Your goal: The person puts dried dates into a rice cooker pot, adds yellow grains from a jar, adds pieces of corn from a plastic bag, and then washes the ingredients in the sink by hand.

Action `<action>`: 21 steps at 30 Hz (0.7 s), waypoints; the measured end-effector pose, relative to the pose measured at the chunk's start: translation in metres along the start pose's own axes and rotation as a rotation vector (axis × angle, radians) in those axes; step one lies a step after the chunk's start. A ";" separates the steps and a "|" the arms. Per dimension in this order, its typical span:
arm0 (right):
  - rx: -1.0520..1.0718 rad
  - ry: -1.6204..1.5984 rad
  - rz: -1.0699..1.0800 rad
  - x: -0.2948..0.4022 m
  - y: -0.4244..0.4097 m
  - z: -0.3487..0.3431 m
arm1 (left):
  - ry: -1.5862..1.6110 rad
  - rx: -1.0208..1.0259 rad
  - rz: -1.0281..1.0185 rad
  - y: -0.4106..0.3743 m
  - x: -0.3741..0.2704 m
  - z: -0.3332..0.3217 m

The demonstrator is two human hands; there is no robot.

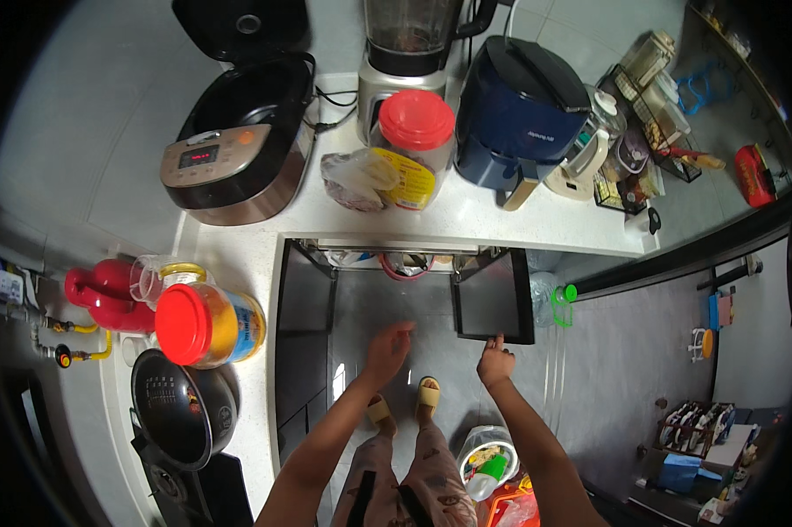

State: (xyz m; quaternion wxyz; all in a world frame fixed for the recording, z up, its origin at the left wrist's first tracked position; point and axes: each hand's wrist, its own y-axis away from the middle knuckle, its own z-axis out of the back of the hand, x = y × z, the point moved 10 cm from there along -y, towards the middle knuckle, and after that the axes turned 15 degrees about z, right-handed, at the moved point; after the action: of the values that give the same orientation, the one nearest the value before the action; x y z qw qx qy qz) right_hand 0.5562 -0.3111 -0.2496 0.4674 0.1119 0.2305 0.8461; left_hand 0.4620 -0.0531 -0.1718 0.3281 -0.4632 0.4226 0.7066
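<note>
My right hand (496,362) touches the outer edge of a dark cabinet door (491,303) that stands open under the counter, its fingers extended. My left hand (391,349) hangs over the grey floor in front of the cabinet, fingers apart, holding nothing. On the left another cabinet door (307,290) stands open. Inside the cabinet a red-rimmed container (406,267) shows partly, with bags beside it. Above, on the white counter (396,221), are a red-lidded jar (417,125), a plastic bag of food (356,181), a blender (406,72) and a blue air fryer (521,118).
An open rice cooker (241,145) stands at the counter's left. A jar with a red lid (205,326), a red jug (109,296) and a black inner pot (179,408) line the left counter. A filled trash bin (488,461) stands by my feet; green-capped bottles (557,300) stand beyond the right door.
</note>
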 end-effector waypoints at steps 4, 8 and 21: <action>-0.480 -0.300 0.279 0.046 -0.003 0.114 | -0.055 -0.238 -0.063 -0.023 -0.053 0.034; -0.873 -0.653 0.522 0.082 -0.020 0.251 | -0.059 -0.261 -0.077 -0.063 -0.112 0.073; -0.777 -0.945 0.742 0.095 -0.175 0.349 | -0.493 -0.419 -0.002 -0.191 -0.157 0.113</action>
State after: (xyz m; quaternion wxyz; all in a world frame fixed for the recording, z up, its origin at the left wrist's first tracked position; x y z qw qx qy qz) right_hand 0.7757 -0.0512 -0.0354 0.2046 0.3630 -0.3679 0.8313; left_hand 0.6387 0.1193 -0.0575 0.3189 -0.3357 0.1753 0.8688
